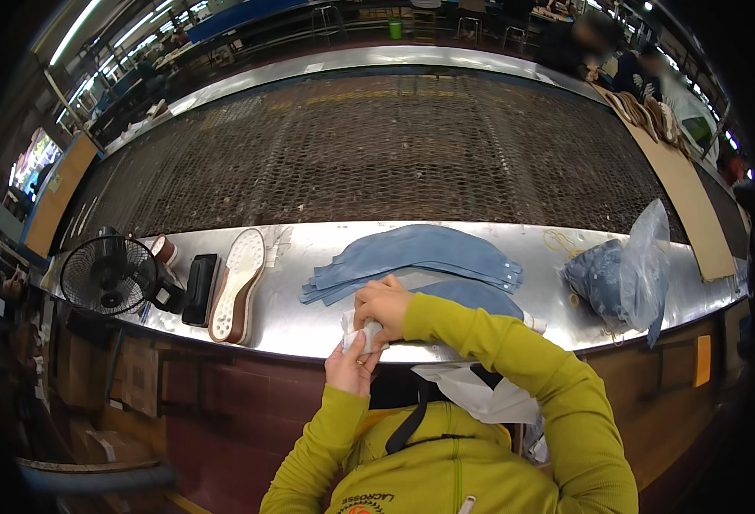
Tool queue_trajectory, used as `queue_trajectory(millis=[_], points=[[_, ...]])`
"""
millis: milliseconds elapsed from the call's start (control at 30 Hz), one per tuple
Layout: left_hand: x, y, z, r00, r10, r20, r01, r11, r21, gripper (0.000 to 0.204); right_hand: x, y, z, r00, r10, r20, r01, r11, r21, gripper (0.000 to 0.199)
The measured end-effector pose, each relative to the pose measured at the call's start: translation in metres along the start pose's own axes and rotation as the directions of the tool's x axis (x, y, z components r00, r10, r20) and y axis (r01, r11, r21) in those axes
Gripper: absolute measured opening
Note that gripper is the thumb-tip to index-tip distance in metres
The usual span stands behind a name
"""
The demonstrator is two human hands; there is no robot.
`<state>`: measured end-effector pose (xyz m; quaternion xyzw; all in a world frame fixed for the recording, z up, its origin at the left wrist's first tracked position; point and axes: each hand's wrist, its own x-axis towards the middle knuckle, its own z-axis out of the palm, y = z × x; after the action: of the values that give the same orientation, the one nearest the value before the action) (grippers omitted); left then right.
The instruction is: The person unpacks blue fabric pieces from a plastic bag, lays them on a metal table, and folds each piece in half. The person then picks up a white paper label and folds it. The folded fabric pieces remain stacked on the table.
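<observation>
Both hands are together at the near edge of the metal table, closed on a crumpled white piece (349,324) of thin paper or cloth; I cannot tell which. From below, my left hand (352,367) pinches it, thumb pointing up. Over its upper side bends my right hand (383,303), whose fingers are partly hidden. Just beyond lies a fanned stack of curved blue-grey leather-like pieces (412,254). A smaller blue-grey stack (472,295) is partly covered by my right forearm. Across my lap hangs a white sheet (479,390).
Left on the metal table (300,330) are a black fan (110,272), a black case (199,289) and a shoe sole (239,278). On the right sits a clear plastic bag (643,274) with blue-grey pieces. Beyond stretches a wide mesh surface (377,154). Other people work at the far right.
</observation>
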<state>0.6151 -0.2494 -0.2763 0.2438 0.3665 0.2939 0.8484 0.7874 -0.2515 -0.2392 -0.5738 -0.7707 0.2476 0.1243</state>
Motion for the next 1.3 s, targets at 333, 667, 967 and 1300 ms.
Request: queue_trajectory(millis=[333, 667, 967, 1300], points=[[0.006, 0.014, -0.004, 0.995, -0.049, 0.087, 0.054, 0.997, -0.050, 0.028, -0.028, 0.003, 0.024, 0.938, -0.106, -0.331, 0.113, 0.994, 0.002, 0.028], [0.007, 0.021, -0.006, 0.997, -0.072, 0.025, 0.065, 0.973, 0.223, 0.030, 0.010, 0.005, -0.007, 0.963, 0.265, -0.046, -0.253, 0.951, 0.175, 0.016], [0.015, 0.026, -0.009, 0.999, -0.032, 0.008, 0.029, 0.970, 0.243, 0.017, -0.007, -0.029, 0.006, 0.933, -0.173, -0.316, 0.079, 0.954, -0.289, 0.014], [0.011, 0.044, -0.022, 0.953, -0.206, 0.221, 0.200, 0.978, 0.051, 0.024, -0.047, -0.029, 0.023, 0.859, -0.305, -0.411, 0.170, 0.928, -0.332, 0.015]])
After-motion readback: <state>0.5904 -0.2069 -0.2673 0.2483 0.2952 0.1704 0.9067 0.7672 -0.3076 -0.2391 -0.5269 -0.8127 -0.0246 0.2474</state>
